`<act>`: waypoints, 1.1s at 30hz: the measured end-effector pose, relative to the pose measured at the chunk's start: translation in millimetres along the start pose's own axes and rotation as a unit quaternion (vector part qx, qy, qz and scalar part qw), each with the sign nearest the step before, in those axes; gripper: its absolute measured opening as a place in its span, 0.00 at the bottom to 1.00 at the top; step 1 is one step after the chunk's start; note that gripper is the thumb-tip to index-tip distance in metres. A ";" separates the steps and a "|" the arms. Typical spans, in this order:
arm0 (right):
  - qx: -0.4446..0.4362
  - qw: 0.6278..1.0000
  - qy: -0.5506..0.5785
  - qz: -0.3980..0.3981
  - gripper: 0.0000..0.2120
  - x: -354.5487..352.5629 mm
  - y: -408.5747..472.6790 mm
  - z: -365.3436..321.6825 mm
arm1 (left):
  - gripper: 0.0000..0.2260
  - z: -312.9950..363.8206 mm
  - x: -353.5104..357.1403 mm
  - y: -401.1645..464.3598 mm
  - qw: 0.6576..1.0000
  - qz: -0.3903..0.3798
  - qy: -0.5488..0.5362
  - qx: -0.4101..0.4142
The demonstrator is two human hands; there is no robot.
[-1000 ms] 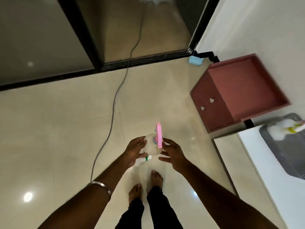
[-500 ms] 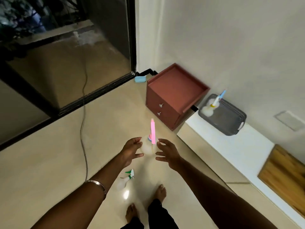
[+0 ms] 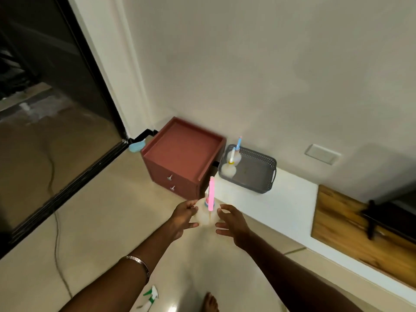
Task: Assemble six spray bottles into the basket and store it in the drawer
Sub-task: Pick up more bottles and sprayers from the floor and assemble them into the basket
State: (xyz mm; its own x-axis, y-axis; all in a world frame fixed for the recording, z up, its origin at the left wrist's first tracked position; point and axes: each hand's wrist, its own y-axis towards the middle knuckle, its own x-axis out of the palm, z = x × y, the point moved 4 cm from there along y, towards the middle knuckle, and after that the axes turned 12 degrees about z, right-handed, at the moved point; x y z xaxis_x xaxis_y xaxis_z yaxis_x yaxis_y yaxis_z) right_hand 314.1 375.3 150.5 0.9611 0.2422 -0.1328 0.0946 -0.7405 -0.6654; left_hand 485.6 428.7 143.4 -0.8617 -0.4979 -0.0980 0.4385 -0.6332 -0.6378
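I hold a white spray bottle with a pink head point(image 3: 208, 212) upright in front of me. My left hand point(image 3: 183, 218) grips its left side and my right hand point(image 3: 231, 222) cups its right side. Ahead on a white ledge stands a grey perforated basket point(image 3: 258, 176). Two white spray bottles sit in its left end, one with a yellow collar point(image 3: 228, 168) and one with a blue head point(image 3: 237, 152). A dark red cabinet with two drawers point(image 3: 173, 182), both closed, stands left of the basket. Another bottle with a green head point(image 3: 149, 299) lies on the floor by my feet.
A grey cable point(image 3: 57, 233) runs across the tiled floor on the left, beside a dark sliding glass door point(image 3: 56, 109). A small light blue object point(image 3: 136, 146) lies behind the cabinet. A wooden panel point(image 3: 351, 228) and a black stand point(image 3: 378, 212) are on the ledge at right.
My view has swung up and to the right, bringing the cabinet and basket closer to the centre. Both hands stay around the pink-headed bottle. The green-headed bottle has dropped toward the bottom edge.
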 end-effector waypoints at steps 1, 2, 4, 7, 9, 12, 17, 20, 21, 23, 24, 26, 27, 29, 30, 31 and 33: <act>0.000 1.000 0.009 0.005 0.16 -11.7 9.6 -5.3 | 0.16 7.8 15.2 6.7 1.000 -0.008 0.005 0.001; 0.000 1.000 0.020 0.010 0.15 -23.4 18.8 -10.5 | 0.16 15.6 30.2 13.4 1.000 -0.015 0.010 0.001; 0.002 0.999 0.037 0.024 0.13 -44.0 36.0 -18.7 | 0.16 30.2 57.8 24.9 1.000 -0.025 0.019 0.000; 0.005 0.997 0.061 0.049 0.11 -69.1 62.3 -30.1 | 0.14 49.7 96.0 47.4 0.999 -0.032 0.033 -0.001; 0.012 0.995 0.071 0.068 0.11 -83.2 81.4 -37.7 | 0.12 59.7 119.0 65.1 0.999 -0.034 0.037 -0.003; 0.016 0.991 0.094 0.089 0.12 -102.5 115.5 -49.3 | 0.09 74.9 154.7 98.6 0.998 -0.038 0.053 -0.009; 0.034 0.985 0.111 0.125 0.11 -119.9 178.2 -71.6 | 0.12 96.9 205.6 161.7 0.993 -0.054 0.101 -0.010; 0.053 0.982 0.108 0.147 0.11 -122.8 217.4 -84.4 | 0.15 108.5 227.8 198.3 0.990 -0.051 0.129 -0.008; 0.059 0.980 0.105 0.158 0.10 -123.0 232.6 -87.3 | 0.15 111.0 234.6 211.7 0.990 -0.048 0.135 -0.011; 0.068 0.977 0.101 0.177 0.07 -122.6 258.7 -92.0 | 0.15 113.3 245.2 233.9 0.989 -0.043 0.137 -0.018; 0.075 0.975 0.098 0.182 0.06 -121.8 272.2 -92.9 | 0.15 113.0 250.4 244.5 0.989 -0.041 0.138 -0.023; 0.092 0.973 0.097 0.188 0.07 -120.5 298.3 -91.8 | 0.16 111.5 261.7 262.7 0.989 -0.037 0.145 -0.024; 0.100 0.972 0.098 0.189 0.07 -119.2 309.8 -90.4 | 0.17 110.1 266.2 270.5 0.988 -0.033 0.148 -0.021; 0.111 0.970 0.100 0.193 0.09 -118.1 330.3 -88.7 | 0.19 108.4 274.8 283.4 0.987 -0.021 0.156 -0.010; 0.116 0.969 0.099 0.197 0.09 -118.5 341.4 -87.7 | 0.19 107.7 280.1 290.6 0.986 -0.016 0.166 -0.004; 0.120 0.968 0.094 0.198 0.09 -119.0 351.5 -86.2 | 0.19 105.3 285.3 297.2 0.984 -0.015 0.178 0.002; 0.116 0.972 0.079 0.187 0.06 -119.4 368.2 -87.0 | 0.19 99.8 293.1 308.1 0.979 -0.012 0.203 0.013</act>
State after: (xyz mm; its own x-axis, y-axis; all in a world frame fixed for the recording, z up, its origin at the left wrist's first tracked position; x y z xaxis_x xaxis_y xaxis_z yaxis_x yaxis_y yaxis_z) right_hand 256.7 19.3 -14.7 0.9470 -0.1294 -0.2941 -0.3116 -0.5927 -0.7427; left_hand 393.7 28.6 -5.5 -0.9002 -0.2099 -0.3815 0.4185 -0.6591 -0.6249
